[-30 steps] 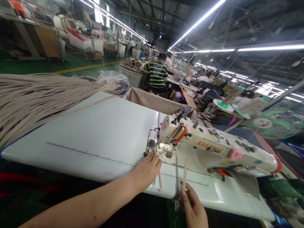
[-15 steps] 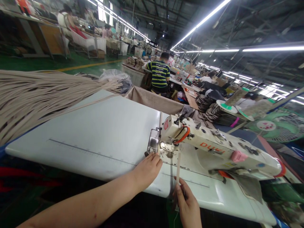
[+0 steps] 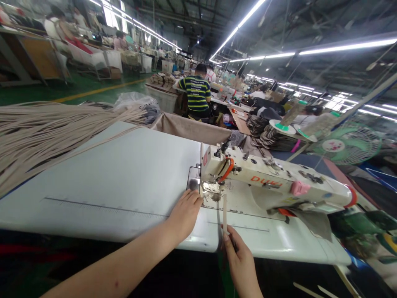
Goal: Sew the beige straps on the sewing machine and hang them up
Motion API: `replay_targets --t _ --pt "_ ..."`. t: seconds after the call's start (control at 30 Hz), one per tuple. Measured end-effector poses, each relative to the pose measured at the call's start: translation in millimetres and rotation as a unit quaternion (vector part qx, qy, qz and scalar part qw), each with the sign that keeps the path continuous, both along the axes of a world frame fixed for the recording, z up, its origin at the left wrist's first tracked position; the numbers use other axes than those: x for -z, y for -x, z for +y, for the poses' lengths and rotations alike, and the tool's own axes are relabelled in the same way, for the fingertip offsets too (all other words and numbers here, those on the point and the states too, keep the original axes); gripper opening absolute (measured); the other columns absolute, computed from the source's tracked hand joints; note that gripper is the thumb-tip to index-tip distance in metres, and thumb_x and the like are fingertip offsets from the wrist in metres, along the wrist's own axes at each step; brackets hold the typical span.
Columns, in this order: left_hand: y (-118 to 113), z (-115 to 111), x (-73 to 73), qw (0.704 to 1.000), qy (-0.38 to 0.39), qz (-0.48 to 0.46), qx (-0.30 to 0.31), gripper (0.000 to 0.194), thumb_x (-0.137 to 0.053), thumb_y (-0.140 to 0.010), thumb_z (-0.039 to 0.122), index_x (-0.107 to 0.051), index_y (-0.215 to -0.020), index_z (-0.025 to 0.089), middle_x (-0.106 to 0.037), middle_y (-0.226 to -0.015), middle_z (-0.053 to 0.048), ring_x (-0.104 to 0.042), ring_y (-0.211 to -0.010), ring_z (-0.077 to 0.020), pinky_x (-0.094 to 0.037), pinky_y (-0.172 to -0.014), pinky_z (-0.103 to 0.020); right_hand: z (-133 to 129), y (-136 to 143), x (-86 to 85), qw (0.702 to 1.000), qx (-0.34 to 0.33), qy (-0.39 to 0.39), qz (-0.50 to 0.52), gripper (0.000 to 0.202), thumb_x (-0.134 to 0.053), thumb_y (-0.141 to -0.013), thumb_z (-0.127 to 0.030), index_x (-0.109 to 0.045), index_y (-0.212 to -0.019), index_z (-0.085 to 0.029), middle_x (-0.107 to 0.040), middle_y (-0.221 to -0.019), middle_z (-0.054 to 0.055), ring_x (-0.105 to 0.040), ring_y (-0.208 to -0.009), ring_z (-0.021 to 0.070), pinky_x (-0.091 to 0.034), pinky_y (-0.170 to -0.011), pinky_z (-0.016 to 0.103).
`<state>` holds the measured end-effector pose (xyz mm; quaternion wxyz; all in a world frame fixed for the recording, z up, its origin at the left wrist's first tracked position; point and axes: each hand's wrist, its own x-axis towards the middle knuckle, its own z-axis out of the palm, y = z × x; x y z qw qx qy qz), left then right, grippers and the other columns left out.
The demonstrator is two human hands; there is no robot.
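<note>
A white sewing machine (image 3: pixel 257 178) stands on the pale table (image 3: pixel 124 165). Beside its lit needle area, my left hand (image 3: pixel 186 211) lies with fingers pressed together at the metal plate (image 3: pixel 194 180), at the lower end of a narrow strip; what its fingertips hold is hidden. Near the table's front edge, my right hand (image 3: pixel 237 252) pinches a thin beige strip (image 3: pixel 225 213), which points up toward the needle area.
Many long beige strips (image 3: pixel 62 124) are heaped at the left. A cloth-lined bin (image 3: pixel 192 128) adjoins the table's far edge. Thread cones (image 3: pixel 290 118) and a green fan (image 3: pixel 347 145) stand at the right. A person in a striped shirt (image 3: pixel 198 95) sits beyond.
The whole view has shifted, so the machine and table appear further left. Both hands keep nearly the same places beside the machine, and the right still pinches the strip.
</note>
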<state>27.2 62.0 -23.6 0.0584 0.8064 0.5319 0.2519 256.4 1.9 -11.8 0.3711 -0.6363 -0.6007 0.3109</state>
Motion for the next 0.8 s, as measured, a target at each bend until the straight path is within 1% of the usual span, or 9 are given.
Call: replay_targets --t 0.1,0.27,0.4,0.5,0.57,0.67,0.73,0.8 --pt "4.5 11.9 -2.1 0.999 0.026 -0.031 -0.004 0.044 -0.043 -0.088 -0.003 -0.064 -0.122 0.017 -0.064 -0.135 -0.010 -0.050 -0.140 -0.0257 -0.034 -0.125 -0.052 1.0 2.7 -2.4 1.000 -0.019 0.017 0.010 0.066 -0.060 -0.086 -0.075 -0.078 -0.118 -0.020 -0.077 -0.115 0.011 -0.071 -0.111 0.0322 -0.057 -0.100 0.040" --pt "9.0 29.4 -2.0 0.997 0.047 -0.058 -0.002 0.041 -0.045 -0.089 -0.002 -0.067 -0.115 0.020 -0.065 -0.135 -0.010 -0.051 -0.138 -0.0263 -0.036 -0.123 -0.055 0.8 4.1 -3.0 0.999 -0.032 0.024 0.010 0.060 -0.056 -0.091 -0.068 -0.076 -0.121 -0.020 -0.076 -0.118 0.012 -0.069 -0.117 0.0321 -0.053 -0.105 0.040" --pt "10.2 33.5 -0.2 0.996 0.061 -0.069 -0.006 0.040 -0.045 -0.090 -0.001 -0.067 -0.116 0.021 -0.063 -0.140 -0.008 -0.049 -0.141 -0.0269 -0.035 -0.123 -0.057 -0.4 3.8 0.2 1.000 -0.025 0.018 0.006 0.055 -0.056 -0.092 -0.064 -0.077 -0.119 -0.021 -0.075 -0.121 0.012 -0.068 -0.117 0.0327 -0.056 -0.101 0.040" --pt "11.7 34.6 -1.3 0.995 0.063 -0.079 -0.005 0.039 -0.048 -0.090 0.000 -0.068 -0.116 0.021 -0.063 -0.140 -0.008 -0.049 -0.140 -0.0267 -0.035 -0.124 -0.058 -0.1 5.7 0.5 1.000 -0.023 0.019 0.003 0.054 -0.056 -0.092 -0.062 -0.076 -0.121 -0.022 -0.076 -0.115 0.011 -0.071 -0.110 0.0317 -0.056 -0.100 0.041" --pt "13.6 37.3 -3.3 0.993 0.065 -0.096 -0.004 0.035 -0.050 -0.090 0.001 -0.070 -0.109 0.021 -0.065 -0.135 -0.007 -0.051 -0.138 -0.0262 -0.037 -0.123 -0.055 0.4 8.2 -0.3 1.000 -0.024 0.020 0.005 0.053 -0.055 -0.093 -0.062 -0.075 -0.122 -0.022 -0.077 -0.110 0.010 -0.072 -0.105 0.0305 -0.056 -0.099 0.040" --pt "18.3 47.1 -5.7 0.990 0.070 -0.124 -0.014 0.030 -0.051 -0.088 0.001 -0.071 -0.101 0.020 -0.067 -0.127 -0.007 -0.057 -0.130 -0.0233 -0.043 -0.120 -0.046 0.9 13.6 -2.1 0.999 -0.032 0.024 0.010 0.052 -0.054 -0.094 -0.060 -0.074 -0.123 -0.022 -0.077 -0.108 0.010 -0.072 -0.104 0.0299 -0.056 -0.097 0.038" --pt "22.6 58.6 -5.4 0.989 0.071 -0.129 -0.023 0.030 -0.051 -0.087 0.002 -0.070 -0.104 0.019 -0.067 -0.125 -0.008 -0.061 -0.122 -0.0216 -0.047 -0.116 -0.041 1.0 18.2 -3.6 0.998 -0.044 0.032 0.010 0.052 -0.053 -0.095 -0.058 -0.073 -0.126 -0.021 -0.076 -0.114 0.011 -0.070 -0.109 0.0300 -0.055 -0.099 0.038" --pt "27.1 73.6 -3.3 0.989 0.076 -0.126 -0.032 0.031 -0.051 -0.087 0.003 -0.069 -0.108 0.017 -0.066 -0.125 -0.010 -0.063 -0.119 -0.0220 -0.048 -0.114 -0.040 1.0 23.7 -5.6 0.998 -0.053 0.041 0.007 0.054 -0.052 -0.096 -0.056 -0.069 -0.131 -0.018 -0.073 -0.124 0.012 -0.067 -0.117 0.0299 -0.052 -0.104 0.038"
